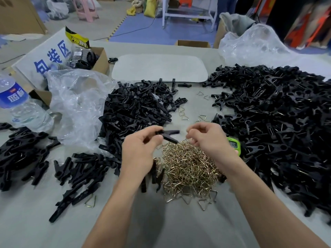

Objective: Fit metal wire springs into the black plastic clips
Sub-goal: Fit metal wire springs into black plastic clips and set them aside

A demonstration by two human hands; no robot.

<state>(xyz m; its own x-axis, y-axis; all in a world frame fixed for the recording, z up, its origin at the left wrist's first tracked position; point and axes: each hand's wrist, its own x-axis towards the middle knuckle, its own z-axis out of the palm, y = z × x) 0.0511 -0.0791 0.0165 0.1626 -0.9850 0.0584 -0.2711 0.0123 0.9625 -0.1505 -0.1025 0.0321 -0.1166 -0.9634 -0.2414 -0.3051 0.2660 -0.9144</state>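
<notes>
My left hand (141,151) pinches a black plastic clip (170,135) above the table, the clip's jaws pointing right. My right hand (206,138) hovers just to its right with fingers curled and pinches a thin metal wire spring (189,130), which is hard to make out. Directly below both hands lies a heap of brass-coloured wire springs (188,169). A pile of black clip halves (136,108) sits behind my left hand. A big pile of clips with springs showing (277,126) fills the right side.
More black clips (23,151) lie at the left, beside a crumpled clear bag (78,104) and a water bottle (16,102). A green timer (233,144) sits behind my right wrist. A grey mat (159,68) and a cardboard box (100,58) are at the back.
</notes>
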